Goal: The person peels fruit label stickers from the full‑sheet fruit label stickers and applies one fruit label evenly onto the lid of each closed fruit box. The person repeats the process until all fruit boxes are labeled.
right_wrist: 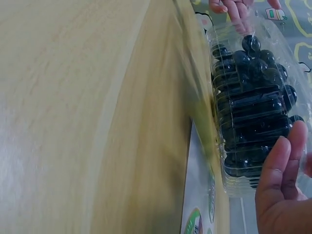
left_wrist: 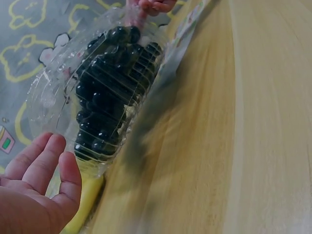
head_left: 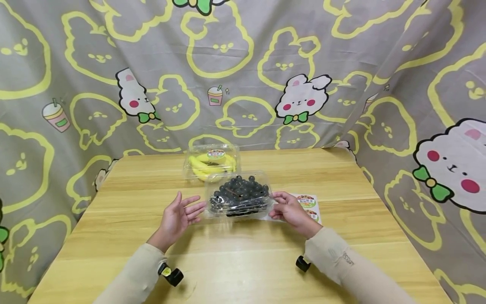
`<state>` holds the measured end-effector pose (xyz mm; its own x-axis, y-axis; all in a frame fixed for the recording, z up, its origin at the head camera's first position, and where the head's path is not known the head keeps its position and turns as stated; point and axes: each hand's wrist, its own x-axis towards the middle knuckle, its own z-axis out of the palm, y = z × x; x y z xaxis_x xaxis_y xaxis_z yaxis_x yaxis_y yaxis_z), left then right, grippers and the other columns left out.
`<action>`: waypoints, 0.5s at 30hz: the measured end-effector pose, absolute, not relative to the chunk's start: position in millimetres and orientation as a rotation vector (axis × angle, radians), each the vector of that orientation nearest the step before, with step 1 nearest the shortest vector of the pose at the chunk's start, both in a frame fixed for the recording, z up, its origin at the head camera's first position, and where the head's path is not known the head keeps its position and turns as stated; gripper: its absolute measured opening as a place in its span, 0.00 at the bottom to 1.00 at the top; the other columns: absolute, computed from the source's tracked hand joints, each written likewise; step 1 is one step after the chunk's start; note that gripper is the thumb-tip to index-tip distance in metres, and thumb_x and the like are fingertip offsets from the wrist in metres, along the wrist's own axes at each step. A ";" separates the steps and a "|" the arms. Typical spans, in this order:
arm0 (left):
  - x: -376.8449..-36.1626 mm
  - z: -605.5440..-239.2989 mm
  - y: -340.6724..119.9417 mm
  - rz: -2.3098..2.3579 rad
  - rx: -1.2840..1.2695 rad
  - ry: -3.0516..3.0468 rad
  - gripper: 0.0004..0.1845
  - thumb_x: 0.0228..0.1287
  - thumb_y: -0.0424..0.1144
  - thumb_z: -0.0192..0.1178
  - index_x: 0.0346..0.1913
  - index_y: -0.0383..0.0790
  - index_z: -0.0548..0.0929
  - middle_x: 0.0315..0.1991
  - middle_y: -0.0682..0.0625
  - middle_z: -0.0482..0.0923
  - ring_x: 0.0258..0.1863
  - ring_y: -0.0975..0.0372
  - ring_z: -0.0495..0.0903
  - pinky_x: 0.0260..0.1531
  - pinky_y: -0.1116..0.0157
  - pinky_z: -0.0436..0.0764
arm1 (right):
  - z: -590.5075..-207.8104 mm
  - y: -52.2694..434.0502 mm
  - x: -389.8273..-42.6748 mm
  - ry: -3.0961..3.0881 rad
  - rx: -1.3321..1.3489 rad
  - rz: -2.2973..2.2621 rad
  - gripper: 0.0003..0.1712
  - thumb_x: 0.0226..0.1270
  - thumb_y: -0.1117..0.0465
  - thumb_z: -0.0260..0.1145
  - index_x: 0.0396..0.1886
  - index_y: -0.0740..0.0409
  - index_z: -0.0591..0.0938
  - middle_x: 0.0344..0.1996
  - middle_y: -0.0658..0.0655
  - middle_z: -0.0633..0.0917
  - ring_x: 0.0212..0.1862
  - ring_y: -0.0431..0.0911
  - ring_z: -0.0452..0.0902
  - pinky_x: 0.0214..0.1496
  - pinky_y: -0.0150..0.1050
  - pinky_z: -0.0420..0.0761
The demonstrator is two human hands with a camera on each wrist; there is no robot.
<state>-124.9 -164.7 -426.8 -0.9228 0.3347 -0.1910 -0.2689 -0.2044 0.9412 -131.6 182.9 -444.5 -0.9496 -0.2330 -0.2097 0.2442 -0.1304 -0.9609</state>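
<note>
A clear plastic box of dark grapes (head_left: 241, 196) is held a little above the wooden table, its lid closed. My right hand (head_left: 292, 211) grips the box's right end between thumb and fingers. At the other end, my left hand (head_left: 176, 219) has its fingers stretched out toward the box, palm turned inward; whether the fingertips touch the plastic is hard to tell. From the left wrist view, the striped side of the grape box (left_wrist: 109, 92) shows, with the left hand (left_wrist: 41, 185) below it. The right wrist view has the right hand (right_wrist: 282, 180) at the near end.
Behind the grapes stands another clear box with bananas (head_left: 212, 164), bearing a round fruit label (head_left: 216, 154). A white sheet of round stickers (head_left: 312, 204) lies on the table (head_left: 235, 261), partly under the right hand. A patterned curtain (head_left: 247, 55) hangs behind.
</note>
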 end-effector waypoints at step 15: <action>-127.2 -429.9 -174.4 2.241 -0.021 1.649 0.41 0.76 0.60 0.23 0.71 0.24 0.50 0.53 0.50 0.81 0.50 0.63 0.80 0.46 0.63 0.78 | -452.1 162.5 -137.6 1.853 0.094 -2.118 0.22 0.61 0.80 0.49 0.56 0.70 0.64 0.71 0.71 0.57 0.24 0.42 0.79 0.31 0.33 0.82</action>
<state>-127.2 -174.4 -429.9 -0.9362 0.2743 -0.2196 -0.2912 -0.2562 0.9217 -137.6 162.5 -452.1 -0.9454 -0.1977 -0.2591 0.2831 -0.1041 -0.9534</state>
